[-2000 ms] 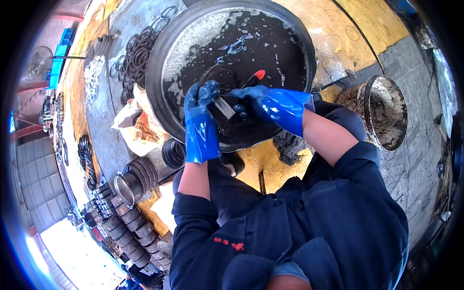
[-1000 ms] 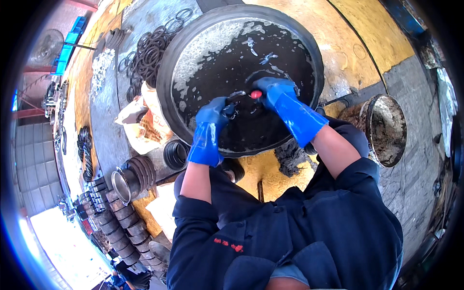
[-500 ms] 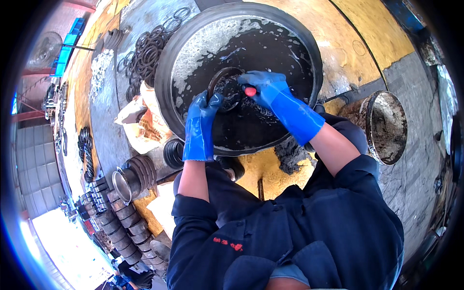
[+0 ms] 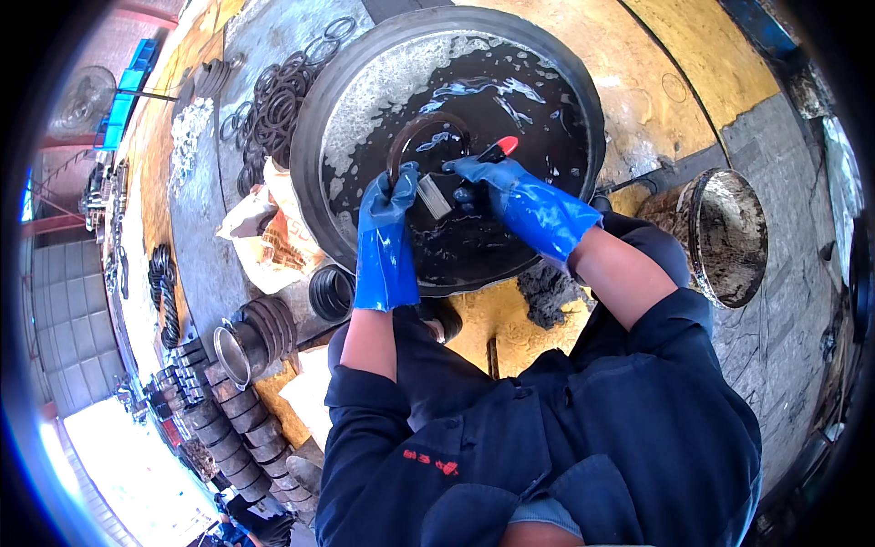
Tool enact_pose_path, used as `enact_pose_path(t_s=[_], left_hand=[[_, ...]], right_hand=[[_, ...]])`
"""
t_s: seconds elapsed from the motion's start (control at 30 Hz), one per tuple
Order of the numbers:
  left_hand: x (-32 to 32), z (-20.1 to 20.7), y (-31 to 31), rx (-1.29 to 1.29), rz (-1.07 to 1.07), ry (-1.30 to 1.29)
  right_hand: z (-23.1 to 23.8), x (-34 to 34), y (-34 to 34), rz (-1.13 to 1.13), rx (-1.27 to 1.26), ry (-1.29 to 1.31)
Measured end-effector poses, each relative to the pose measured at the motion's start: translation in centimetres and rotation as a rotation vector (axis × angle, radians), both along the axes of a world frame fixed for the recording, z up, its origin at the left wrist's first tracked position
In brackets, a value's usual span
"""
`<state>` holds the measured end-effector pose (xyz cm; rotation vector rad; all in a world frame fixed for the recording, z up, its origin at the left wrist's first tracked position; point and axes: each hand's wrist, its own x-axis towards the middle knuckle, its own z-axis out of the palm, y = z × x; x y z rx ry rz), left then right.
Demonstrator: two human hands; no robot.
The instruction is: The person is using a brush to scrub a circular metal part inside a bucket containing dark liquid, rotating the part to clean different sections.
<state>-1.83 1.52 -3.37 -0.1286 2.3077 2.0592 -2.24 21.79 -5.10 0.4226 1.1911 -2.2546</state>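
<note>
Both my hands wear blue rubber gloves above a wide round black basin (image 4: 314, 118) of dark, foamy liquid. My left hand (image 4: 386, 196) is closed on the lower left side of a dark ring (image 4: 401, 137), which is tilted up over the liquid. Closed around a brush, my right hand (image 4: 492, 178) is just right of the ring. The brush handle (image 4: 499, 149), black with a red end, sticks out above the glove. Its pale, flat bristle head (image 4: 435, 197) shows between my hands, below the ring. The middle of the brush is hidden by the glove.
A heap of dark rings (image 4: 275, 105) lies left of the basin, by a torn bag (image 4: 273, 232). Stacked rings (image 4: 332, 292) and metal cylinders (image 4: 239, 351) stand at the lower left. A dirty bucket (image 4: 729, 237) lies on its side at the right.
The ring has tipped up out of the liquid. My right hand has shifted slightly down and turned, bringing the brush's pale head into view and its red end up and right.
</note>
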Motion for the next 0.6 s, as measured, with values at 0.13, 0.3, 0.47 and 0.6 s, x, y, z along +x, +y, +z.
enact_pose_path(t_s=[0.13,0.3,0.47,0.6], left_hand=[[-0.1,0.6,0.7,-0.073,-0.073,-0.058],[-0.7,-2.1,-2.8,-0.4,-0.022,-0.033],[-0.8,-0.7,-1.3,-0.658,-0.07,0.12],[-0.9,-0.9,-1.4,-0.683,-0.15,0.06]], right_hand=[[0.1,-0.2,1.0,0.176,0.888,0.411],[0.4,0.7,0.6,-0.013,1.387,0.864],[0.7,-0.7,3.6,0.134,1.236,0.305],[2.3,-1.6,3.4,-0.134,0.271,0.403]])
